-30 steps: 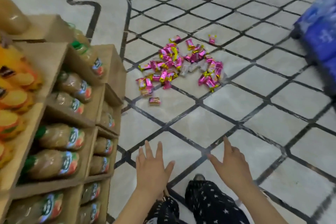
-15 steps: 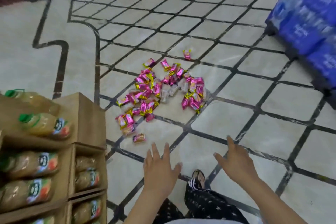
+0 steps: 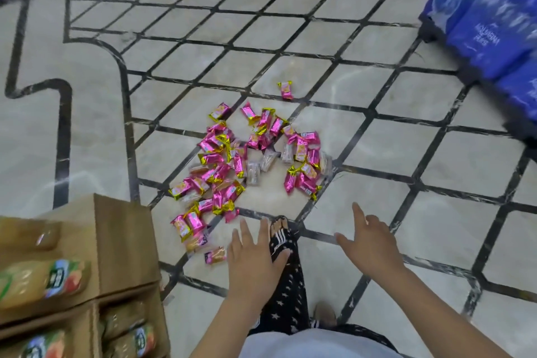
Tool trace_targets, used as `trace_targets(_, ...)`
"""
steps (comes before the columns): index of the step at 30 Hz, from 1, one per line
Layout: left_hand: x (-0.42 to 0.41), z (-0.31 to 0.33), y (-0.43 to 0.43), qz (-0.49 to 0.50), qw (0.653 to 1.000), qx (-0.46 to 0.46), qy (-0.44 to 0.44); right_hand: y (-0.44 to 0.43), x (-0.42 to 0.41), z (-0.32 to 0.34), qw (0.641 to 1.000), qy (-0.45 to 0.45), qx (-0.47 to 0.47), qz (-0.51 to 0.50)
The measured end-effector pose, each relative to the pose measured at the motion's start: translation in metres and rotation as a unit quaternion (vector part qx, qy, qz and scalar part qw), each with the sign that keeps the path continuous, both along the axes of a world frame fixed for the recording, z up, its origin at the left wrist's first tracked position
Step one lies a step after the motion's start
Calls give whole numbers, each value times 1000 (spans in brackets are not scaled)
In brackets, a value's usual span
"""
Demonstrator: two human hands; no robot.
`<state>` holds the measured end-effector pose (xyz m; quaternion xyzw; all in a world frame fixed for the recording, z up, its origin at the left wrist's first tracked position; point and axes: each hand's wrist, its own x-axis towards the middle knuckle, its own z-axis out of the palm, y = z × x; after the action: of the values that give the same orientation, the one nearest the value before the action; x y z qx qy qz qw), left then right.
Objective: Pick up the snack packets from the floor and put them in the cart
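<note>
Crinkled, shiny pink-and-gold foil snack packets (image 3: pixel 247 163) lay heaped at mid-frame on the glossy beige marble floor (image 3: pixel 377 148), which was crossed by a black lattice of lines. At 6 o'clock from the heap, the left hand (image 3: pixel 252 261) and right hand (image 3: pixel 372 244) hovered palm down, fingers loosely extended, grasping nothing. Matte brown cardboard boxes (image 3: pixel 125 244) stood at 8 o'clock.

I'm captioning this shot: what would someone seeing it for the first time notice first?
The eye goes first to the heap of pink and gold snack packets spilled mid-frame on the tiled floor, with one stray packet lying apart beyond it. Next come the left hand and right hand, both open and empty, stretched out just short of the heap. Blue shrink-wrapped packs sit at upper right, and cardboard boxes of juice bottles at lower left.
</note>
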<state>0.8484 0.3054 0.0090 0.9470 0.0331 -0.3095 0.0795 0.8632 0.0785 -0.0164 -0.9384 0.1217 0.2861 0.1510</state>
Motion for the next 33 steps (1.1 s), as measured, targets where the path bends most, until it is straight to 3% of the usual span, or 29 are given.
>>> trace_targets(8, 157, -34, -6, -93, 995, 25, 13, 12, 124, -22, 995, 52, -73, 48)
trace_targets(14, 233, -122, -25, -102, 993, 43, 44, -8, 181, -107, 989, 111, -71, 61)
trace_targets(21, 307, -329, -48, -13, 995, 60, 73, -46, 227, -304, 967, 179, -62, 173)
trace_targets(24, 333, -431, -63, 42, 996, 50, 61, -53, 257, -409, 965, 149, -63, 204)
trace_targets(27, 355, -524, -74, 28, 998, 39, 30, -44, 285, -508, 970, 128, -44, 202)
trace_targets(33, 352, -659, -79, 29, 999, 9, -12, -4, 272, -655, 970, 52, -33, 235)
